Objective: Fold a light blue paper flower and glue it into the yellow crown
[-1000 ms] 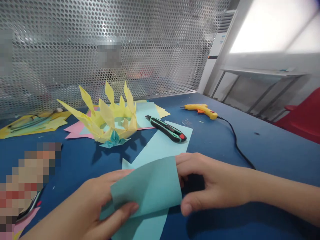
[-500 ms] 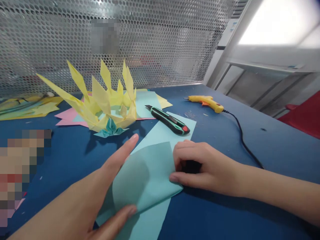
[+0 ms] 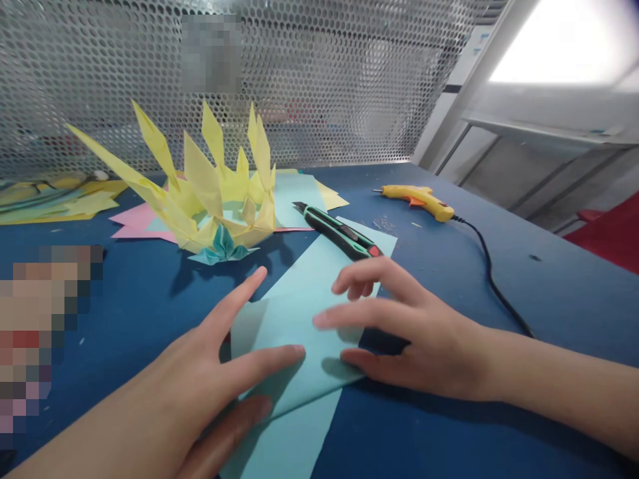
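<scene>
A light-blue sheet of paper [image 3: 294, 319], folded over on itself, lies in front of me on top of another light-blue sheet [image 3: 284, 446]. My left hand [image 3: 224, 359] is spread over its left side, with the thumb by the folded lower edge and a finger over the surface. Above the right side hovers my right hand [image 3: 399, 319], fingers apart, the thumb near the lower right corner. Just beyond the right hand, a black and green utility knife [image 3: 339, 231] with its tip bared rests on the lower sheet, its back end partly behind the fingers.
A yellow folded-paper crown [image 3: 219, 206] with a blue paper ornament stands at the back left, before pink paper [image 3: 134, 223]. Yellow scraps [image 3: 74, 203] lie far left. A yellow hot glue gun [image 3: 419, 199] with a black cord lies back right. A perforated metal panel [image 3: 319, 80] closes the rear.
My right fingers have come off the paper's right edge and spread out over it. A finger of my left hand now reaches onto the folded sheet, which lies flatter.
</scene>
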{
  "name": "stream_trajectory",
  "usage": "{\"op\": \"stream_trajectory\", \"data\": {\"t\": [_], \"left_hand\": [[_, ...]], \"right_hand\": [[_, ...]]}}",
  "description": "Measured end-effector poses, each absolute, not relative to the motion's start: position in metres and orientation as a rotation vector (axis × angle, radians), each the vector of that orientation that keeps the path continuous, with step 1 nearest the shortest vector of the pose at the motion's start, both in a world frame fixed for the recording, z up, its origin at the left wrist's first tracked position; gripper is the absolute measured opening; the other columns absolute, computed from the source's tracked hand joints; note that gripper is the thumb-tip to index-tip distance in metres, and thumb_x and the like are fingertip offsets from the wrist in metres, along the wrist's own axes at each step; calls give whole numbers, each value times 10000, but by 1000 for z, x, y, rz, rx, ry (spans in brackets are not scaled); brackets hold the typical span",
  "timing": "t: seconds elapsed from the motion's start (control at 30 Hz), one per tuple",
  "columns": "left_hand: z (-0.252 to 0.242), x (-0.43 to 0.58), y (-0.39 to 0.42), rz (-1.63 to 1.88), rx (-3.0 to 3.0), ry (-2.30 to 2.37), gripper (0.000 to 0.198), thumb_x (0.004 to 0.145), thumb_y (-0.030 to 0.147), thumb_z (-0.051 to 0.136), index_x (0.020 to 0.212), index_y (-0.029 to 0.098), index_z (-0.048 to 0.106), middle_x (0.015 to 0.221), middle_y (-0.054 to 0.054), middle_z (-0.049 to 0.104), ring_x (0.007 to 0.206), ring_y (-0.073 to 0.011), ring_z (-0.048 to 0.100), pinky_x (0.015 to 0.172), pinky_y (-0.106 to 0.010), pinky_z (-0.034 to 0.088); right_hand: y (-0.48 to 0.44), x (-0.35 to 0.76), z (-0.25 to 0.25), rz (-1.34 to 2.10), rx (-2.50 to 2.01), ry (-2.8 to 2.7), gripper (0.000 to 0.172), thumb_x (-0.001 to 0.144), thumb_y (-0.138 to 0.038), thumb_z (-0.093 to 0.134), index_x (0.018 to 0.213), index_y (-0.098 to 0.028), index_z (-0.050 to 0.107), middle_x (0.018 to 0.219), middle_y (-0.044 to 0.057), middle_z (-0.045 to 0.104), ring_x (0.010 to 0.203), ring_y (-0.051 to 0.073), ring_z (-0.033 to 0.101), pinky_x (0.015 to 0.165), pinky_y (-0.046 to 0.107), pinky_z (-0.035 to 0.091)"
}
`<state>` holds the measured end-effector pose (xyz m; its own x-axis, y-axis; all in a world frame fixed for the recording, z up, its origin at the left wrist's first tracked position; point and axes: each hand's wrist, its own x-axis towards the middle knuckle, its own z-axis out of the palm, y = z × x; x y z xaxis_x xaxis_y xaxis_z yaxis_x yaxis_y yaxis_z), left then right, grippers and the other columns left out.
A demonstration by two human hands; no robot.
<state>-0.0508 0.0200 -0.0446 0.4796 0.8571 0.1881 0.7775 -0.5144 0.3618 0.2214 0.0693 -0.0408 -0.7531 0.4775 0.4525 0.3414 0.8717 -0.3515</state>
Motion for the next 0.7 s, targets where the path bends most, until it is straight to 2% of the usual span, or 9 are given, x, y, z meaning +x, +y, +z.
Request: {"op": "stream_trajectory", "data": {"t": [0.07, 0.13, 0.23, 0.3, 0.4, 0.47, 0.7], "left_hand": [[-45, -46, 19, 529, 2490, 1416, 371, 867, 486, 545, 1236, 474, 585, 1436, 90, 516, 1232, -264, 575, 952, -318, 527], [-46, -41, 17, 533, 2498, 1418, 383, 863, 514, 535, 1239, 460, 587, 1402, 75, 552, 1252, -270, 556, 968, -335, 518], [-48, -40, 15, 532, 2501, 1428, 376, 868, 515, 525, 1233, 456, 593, 1418, 74, 537, 1275, -276, 535, 976, -343, 513], [-50, -42, 12, 521, 2503, 1454, 352, 895, 483, 493, 1235, 474, 583, 1496, 96, 438, 1288, -278, 522, 982, -352, 508], [-52, -46, 9, 457, 2514, 1495, 370, 956, 409, 385, 1274, 568, 488, 1603, 178, 138, 1351, -262, 449, 1011, -390, 484], [-53, -48, 8, 403, 2531, 1503, 404, 977, 391, 326, 1308, 607, 408, 1608, 208, 13, 1400, -256, 374, 1027, -416, 465], [-52, -53, 17, 216, 2707, 1407, 477, 969, 381, 331, 1384, 607, 271, 1604, 191, -74, 1398, -270, 376, 977, -445, 487]], "right_hand": [[69, 220, -37, 195, -456, -2580, 216, 943, -127, 524, 1093, -237, 634, 1075, 50, 601, 942, 136, 564, 851, 276, 478], [70, 219, -33, 122, -328, -2672, 231, 984, -136, 457, 1049, -214, 665, 1027, 42, 681, 893, 132, 599, 820, 289, 477], [72, 218, -30, 140, -186, -2775, 298, 1014, -136, 378, 1053, -162, 672, 1010, 51, 730, 924, 133, 640, 831, 296, 480], [73, 218, -29, 168, -154, -2800, 317, 1022, -147, 356, 1073, -145, 669, 1009, 58, 737, 948, 142, 649, 844, 302, 478], [73, 219, -30, 193, -148, -2827, 330, 1019, -136, 348, 1097, -129, 668, 1016, 72, 735, 950, 167, 650, 846, 320, 467], [73, 219, -31, 220, -149, -2843, 334, 1012, -124, 349, 1110, -118, 668, 1026, 84, 729, 949, 179, 642, 849, 331, 461], [74, 221, -31, 614, -243, -2721, 296, 923, -23, 455, 1114, -63, 678, 1043, 123, 704, 923, 177, 596, 850, 301, 471]]}}
